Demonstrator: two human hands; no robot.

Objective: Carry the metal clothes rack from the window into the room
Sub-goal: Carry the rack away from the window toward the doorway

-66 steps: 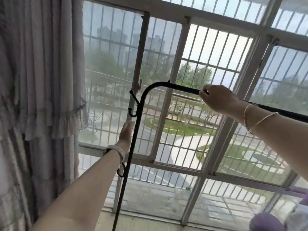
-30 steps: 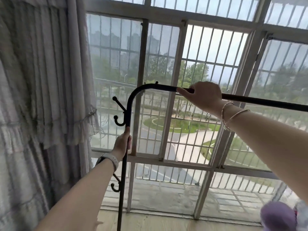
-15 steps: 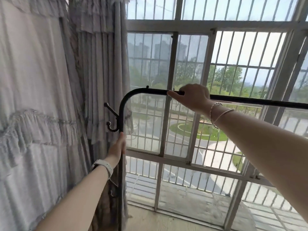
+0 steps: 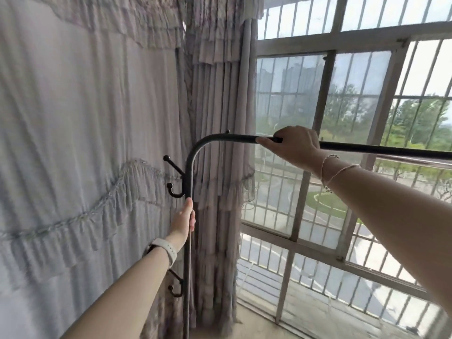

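Right hand (image 4: 294, 146) is wrapped over the top bar of the black metal clothes rack (image 4: 189, 167), knuckles up, couple of thin bracelets (image 4: 330, 170) on that wrist. Left hand (image 4: 184, 220) is lower down, closed around the rack's upright pole, with a white watch (image 4: 163, 250) on the wrist. The rack's rounded corner sits between both hands. Two double hooks (image 4: 174, 177) stick out from the pole, one just above the left hand, one below the watch. Behind the left hand hangs a ruffled grey curtain (image 4: 85, 143); past the right hand there's the barred window (image 4: 354, 118).
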